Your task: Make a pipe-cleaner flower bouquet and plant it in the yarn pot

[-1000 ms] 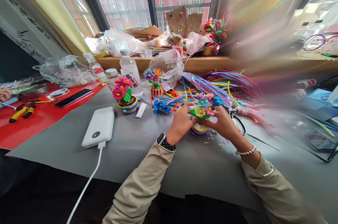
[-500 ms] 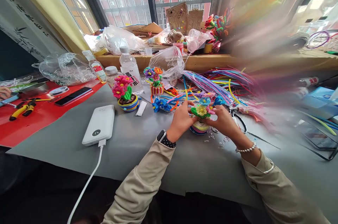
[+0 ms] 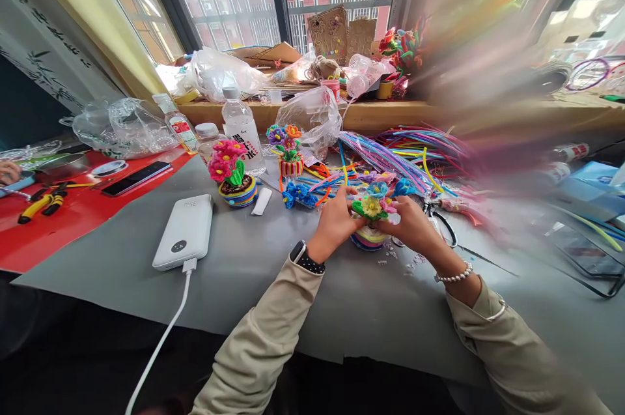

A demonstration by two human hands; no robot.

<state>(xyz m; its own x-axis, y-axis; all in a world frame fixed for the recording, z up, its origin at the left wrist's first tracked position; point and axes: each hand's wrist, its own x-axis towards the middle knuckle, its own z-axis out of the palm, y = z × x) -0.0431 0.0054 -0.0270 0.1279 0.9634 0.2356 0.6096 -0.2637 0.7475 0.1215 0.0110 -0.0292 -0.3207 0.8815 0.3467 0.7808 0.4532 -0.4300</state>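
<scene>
Left hand (image 3: 333,221) curled in a closed grip against the left side of a small pipe-cleaner flower pot (image 3: 372,219), fingertips pinching into the blooms at the top. Right hand (image 3: 413,225) likewise closed on the pot's right side, fingers pressed among the petals, so that both hands meet around the one piece. Pot standing upright on the grey worktop (image 3: 254,271), near its middle, striped base showing just below the hands, yellow, blue and pink blooms with green leaves above. A black watch on the left wrist, a bead bracelet on the right, beige sleeves on both. Counted on the worktop: three flower pots in all, namely the held one, a pink-flowered pot (image 3: 231,175) to the left and a smaller pot with purple and orange blooms (image 3: 288,151) behind it; one loose blue flower bunch (image 3: 299,195) lying just left of the left hand. One white power bank (image 3: 184,231) with its cable running toward the near edge. Two clear bottles with labels, the taller water bottle (image 3: 240,128) and a smaller one (image 3: 176,123), standing behind the pink pot. One dark phone (image 3: 135,178) and one pair of yellow-handled pliers (image 3: 40,202) on the red mat (image 3: 58,226) at far left. A heap of loose pipe cleaners (image 3: 405,154) beyond the hands, too many and too tangled to count. Right side of the view blurred.
</scene>
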